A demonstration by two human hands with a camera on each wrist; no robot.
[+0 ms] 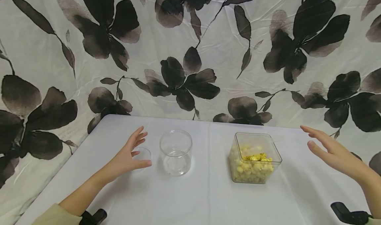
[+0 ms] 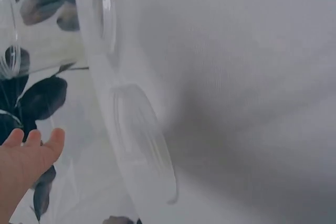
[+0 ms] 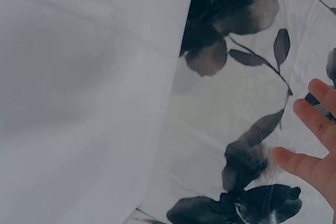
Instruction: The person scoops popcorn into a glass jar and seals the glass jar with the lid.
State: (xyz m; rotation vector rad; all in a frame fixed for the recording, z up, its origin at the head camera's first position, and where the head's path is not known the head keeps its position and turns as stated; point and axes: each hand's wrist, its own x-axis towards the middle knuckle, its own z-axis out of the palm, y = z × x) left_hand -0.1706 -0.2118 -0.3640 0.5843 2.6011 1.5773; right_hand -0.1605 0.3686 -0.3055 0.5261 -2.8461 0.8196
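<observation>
My left hand hovers over the left part of the table, fingers spread and holding nothing. Partly hidden behind it lies a clear round lid, which the left wrist view shows as a clear lid flat on the cloth. Just right of that hand stands a clear, see-through jar, upright with nothing visible inside. A clear square container holds yellow popcorn and stands right of the middle. My right hand is raised to the right of the container, apart from it, fingers extended and nothing held.
A white cloth covers the table, whose far edge meets a hanging curtain with dark flowers. Black straps with a small device sit on the left wrist, and a similar black device is on the right.
</observation>
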